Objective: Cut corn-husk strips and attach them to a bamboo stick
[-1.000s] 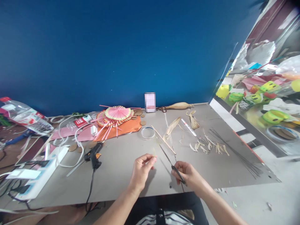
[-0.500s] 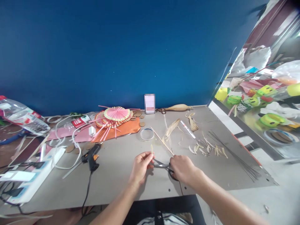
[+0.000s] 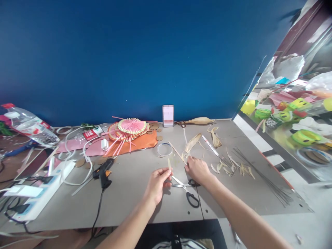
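My left hand (image 3: 157,181) pinches a small pale straw-coloured strip (image 3: 169,164) upright between thumb and fingers. A pair of scissors (image 3: 185,190) with black handles lies open on the grey table (image 3: 129,204) just right of that hand. My right hand (image 3: 197,169) reaches past the scissors, its fingertips at a thin wooden stick (image 3: 177,152) and a dried husk leaf (image 3: 191,143). Whether the fingers grip the stick I cannot tell.
A black glue gun (image 3: 103,171) with its cord lies to the left, beside a white power strip (image 3: 38,197) and cables. Pink paper fans (image 3: 131,127) on orange paper, a wire ring (image 3: 164,149), cut husk pieces (image 3: 233,166) and dark wires (image 3: 261,176) lie around.
My right hand has put the scissors down on the table and moved forward to the stick and husk. My left hand kept holding the small strip.
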A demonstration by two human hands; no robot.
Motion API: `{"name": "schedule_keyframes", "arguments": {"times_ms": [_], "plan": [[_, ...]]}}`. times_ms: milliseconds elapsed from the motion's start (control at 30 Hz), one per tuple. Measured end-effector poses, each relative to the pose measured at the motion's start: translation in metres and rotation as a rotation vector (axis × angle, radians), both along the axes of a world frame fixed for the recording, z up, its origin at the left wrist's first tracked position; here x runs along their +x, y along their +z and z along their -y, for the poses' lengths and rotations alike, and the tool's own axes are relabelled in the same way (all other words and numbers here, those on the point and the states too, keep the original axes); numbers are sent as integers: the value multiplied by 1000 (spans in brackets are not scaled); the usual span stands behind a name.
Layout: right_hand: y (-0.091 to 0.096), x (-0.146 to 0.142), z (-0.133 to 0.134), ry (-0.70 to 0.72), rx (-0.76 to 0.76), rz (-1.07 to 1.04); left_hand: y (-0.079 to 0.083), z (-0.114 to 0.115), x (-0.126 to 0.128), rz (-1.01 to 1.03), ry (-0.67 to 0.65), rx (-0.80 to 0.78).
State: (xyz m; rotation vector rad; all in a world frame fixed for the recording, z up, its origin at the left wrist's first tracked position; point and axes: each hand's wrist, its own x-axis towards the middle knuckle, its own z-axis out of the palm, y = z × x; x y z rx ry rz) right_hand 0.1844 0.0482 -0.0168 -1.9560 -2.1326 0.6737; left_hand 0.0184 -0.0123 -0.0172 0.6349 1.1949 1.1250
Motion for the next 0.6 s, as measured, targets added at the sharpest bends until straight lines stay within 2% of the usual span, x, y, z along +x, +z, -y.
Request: {"name": "schedule_keyframes", "arguments": {"times_ms": [100,300,400,500,567,600], "plan": [[-9,0,-1,-34,-62,-101,1,1,0,-18,-2,12],[-13,2,19,-26,-336,-463,4,2,-1,-98,-30,41],[-11,-3,33,-84,-466,-845,5,2,0,-161,-79,86],[-6,-9,38,-139,-664,-1213,6,2,1,-224,-119,100],[-2,-13,38,-121,-685,-1205,7,2,1,-248,-140,104],[0,-15,38,-100,-624,-1155,7,2,1,-255,-150,104]]}}
